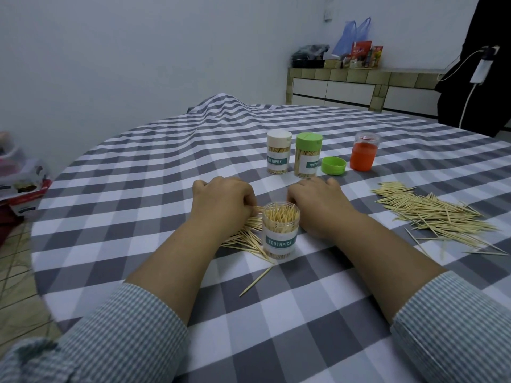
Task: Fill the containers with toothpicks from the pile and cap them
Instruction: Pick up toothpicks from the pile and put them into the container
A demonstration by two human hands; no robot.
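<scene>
Toothpicks of pale wood lie in three places on the grey-and-white checked tablecloth (pixel 166 150). At the left, a small scatter of loose toothpicks (pixel 246 239) is spread beside the open container. Some of these are pinched by the left hand (pixel 221 201), whose fingers are curled down on them. Just to the right stands the clear plastic container with a teal TOOTHPICK label (pixel 280 230); it is uncapped and already almost full, the tips standing upright and close together.

On its other side the right hand (pixel 318 204) is laid on the cloth with curled fingers; whether something is held under it cannot be told. Further back, a white-capped container (pixel 278 152) and a green-capped container (pixel 308 154) are seen, both filled. A loose green cap (pixel 333 165) lies next to them, and an orange container with a clear lid (pixel 363 154) stands beyond it. At the far right the large pile of toothpicks (pixel 434 214) is spread out.

For this step it is judged best that the pinched sticks are first aligned into one bundle, then lowered vertically into the remaining gap while the container is steadied, so that it is not tipped over. After that the green cap can probably be fitted.
</scene>
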